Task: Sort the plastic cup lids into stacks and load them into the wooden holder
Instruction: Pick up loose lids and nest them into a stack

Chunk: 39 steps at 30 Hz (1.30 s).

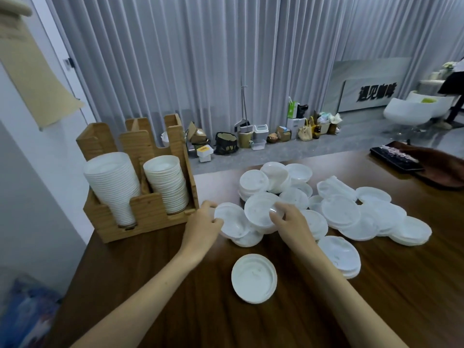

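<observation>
- On table (175,310), by holder (150,212): heap of lids (364,217)
- At heap's edge: left lid (231,220) gripped in left hand (200,225)
- Mid-heap: top lid (258,209) grasped by right hand (288,222)
- Inside holder: two stacks (113,187)

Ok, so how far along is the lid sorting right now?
Done: two lid stacks stand in the wooden holder. In hand: the left hand grips the edge lid at the pile's left, and the right hand pinches the top lid. Left: the loose pile on the table, plus a lone lid nearer the camera. So partway, with many lids loose.
</observation>
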Tool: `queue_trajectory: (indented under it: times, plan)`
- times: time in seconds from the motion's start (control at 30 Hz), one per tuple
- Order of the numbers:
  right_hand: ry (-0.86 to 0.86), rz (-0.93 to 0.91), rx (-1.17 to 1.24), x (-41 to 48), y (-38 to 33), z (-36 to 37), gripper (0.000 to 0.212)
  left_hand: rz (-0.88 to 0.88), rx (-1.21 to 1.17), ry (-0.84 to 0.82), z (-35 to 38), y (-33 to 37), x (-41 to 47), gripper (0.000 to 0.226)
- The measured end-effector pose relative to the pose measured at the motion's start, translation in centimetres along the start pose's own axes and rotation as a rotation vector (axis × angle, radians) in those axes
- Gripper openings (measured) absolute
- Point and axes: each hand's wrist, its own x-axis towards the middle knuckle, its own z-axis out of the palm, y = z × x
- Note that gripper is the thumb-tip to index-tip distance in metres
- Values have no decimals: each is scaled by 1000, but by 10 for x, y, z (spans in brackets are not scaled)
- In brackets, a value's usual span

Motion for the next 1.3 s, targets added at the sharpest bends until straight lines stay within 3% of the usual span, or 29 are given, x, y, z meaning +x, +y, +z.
queue_trajectory:
  times: [0.27,0.4,0.53,0.63,0.73,0.8,0.87,0.97,1.07,1.13,1.3]
  plan:
    - [-51,-87,151,-28,-19,14,36,-212,-142,35,-59,-43,-49,33]
    - [-115,-70,272,-37,-33,26,36,-355,-66,3,-81,-64,-67,40]
    - [-283,-77,271,-49,-53,50,37,-438,74,-77,-88,-67,-80,49]
    - [-390,-84,171,-55,-60,67,44,-315,348,103,-89,-59,-90,43]
    - [-437,-113,139,-61,-64,79,50,46,339,382,-91,-53,-94,35]
    - [-442,-142,153,-64,-66,86,54,338,358,390,-90,-56,-96,34]
    - [-434,-162,219,-66,-70,92,56,494,384,251,-84,-62,-98,39]
    - [-406,-198,295,-69,-72,98,50,575,417,151,-76,-71,-98,38]
    - [-417,-224,337,-75,-72,108,35,681,525,236,-79,-84,-90,32]
    - [-407,-237,388,-78,-71,114,37,675,495,253,-85,-87,-86,31]
    - [-316,-243,556,-82,-73,119,84,496,95,220,-88,-87,-88,31]
